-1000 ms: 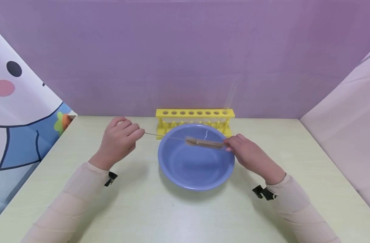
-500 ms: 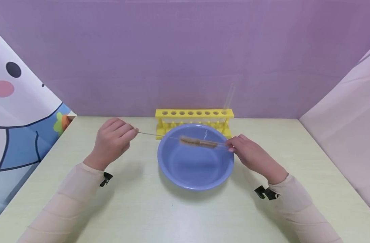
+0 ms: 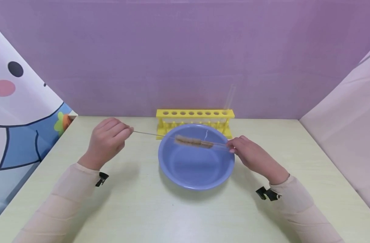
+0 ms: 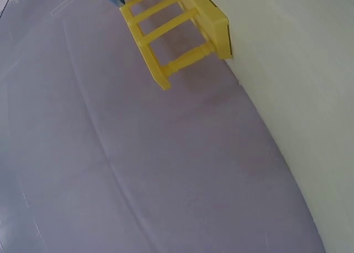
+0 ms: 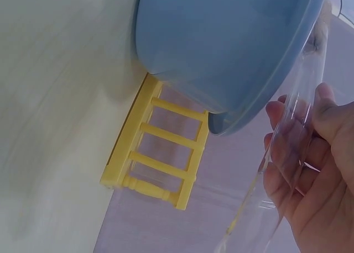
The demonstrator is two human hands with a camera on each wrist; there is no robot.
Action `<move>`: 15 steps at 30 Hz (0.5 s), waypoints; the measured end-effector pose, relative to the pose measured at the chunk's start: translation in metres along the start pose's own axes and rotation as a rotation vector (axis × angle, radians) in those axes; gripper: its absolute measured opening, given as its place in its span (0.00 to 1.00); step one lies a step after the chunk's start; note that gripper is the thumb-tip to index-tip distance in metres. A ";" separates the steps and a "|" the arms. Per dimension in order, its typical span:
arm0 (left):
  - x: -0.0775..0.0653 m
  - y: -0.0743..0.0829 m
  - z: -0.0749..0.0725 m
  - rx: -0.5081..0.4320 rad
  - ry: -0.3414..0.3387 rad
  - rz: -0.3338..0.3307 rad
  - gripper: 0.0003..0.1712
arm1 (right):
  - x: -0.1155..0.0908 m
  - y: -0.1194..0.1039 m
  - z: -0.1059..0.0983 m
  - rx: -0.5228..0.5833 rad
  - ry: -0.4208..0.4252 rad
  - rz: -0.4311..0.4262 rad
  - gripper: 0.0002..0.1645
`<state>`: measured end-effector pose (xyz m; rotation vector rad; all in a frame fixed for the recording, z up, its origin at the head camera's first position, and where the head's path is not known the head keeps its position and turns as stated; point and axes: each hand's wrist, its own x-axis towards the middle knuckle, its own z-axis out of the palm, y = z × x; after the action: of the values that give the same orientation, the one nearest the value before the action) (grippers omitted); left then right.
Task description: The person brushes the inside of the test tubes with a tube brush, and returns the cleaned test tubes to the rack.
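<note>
My left hand pinches the thin wire handle of a test tube brush, whose brown bristles hang over the blue basin. Part of the bristles sits outside a clear test tube; the tip end is inside it. Curled fingers of my right hand hold that tube, which lies nearly level above the basin's right side. In the right wrist view the transparent tube runs between thumb and fingers. The left wrist view does not show the left hand.
Behind the basin stands a yellow test tube rack, with another clear test tube upright at its right end. A purple backdrop rises at the back edge of the pale table.
My left hand has moved left, drawing the brush partway out of the test tube, so more bristles show outside. The right hand has shifted only slightly to the right.
</note>
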<state>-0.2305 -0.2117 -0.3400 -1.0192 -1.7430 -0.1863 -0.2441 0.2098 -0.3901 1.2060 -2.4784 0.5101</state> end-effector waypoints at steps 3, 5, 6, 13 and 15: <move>0.000 0.000 -0.001 -0.002 0.018 -0.004 0.12 | -0.001 0.000 -0.001 0.011 -0.005 0.007 0.14; 0.000 -0.001 -0.002 0.003 0.018 -0.001 0.11 | -0.001 0.000 -0.001 0.017 -0.008 0.007 0.14; 0.000 -0.001 -0.003 0.006 0.018 0.001 0.12 | -0.001 0.000 -0.001 0.019 -0.009 0.006 0.14; -0.002 -0.003 -0.008 0.013 0.004 -0.005 0.12 | -0.002 0.001 -0.002 0.012 0.001 -0.011 0.14; -0.004 -0.003 -0.010 0.010 0.006 -0.013 0.11 | -0.003 0.001 -0.002 0.013 0.007 -0.018 0.14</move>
<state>-0.2258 -0.2211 -0.3377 -1.0000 -1.7441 -0.1885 -0.2434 0.2135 -0.3899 1.2284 -2.4599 0.5257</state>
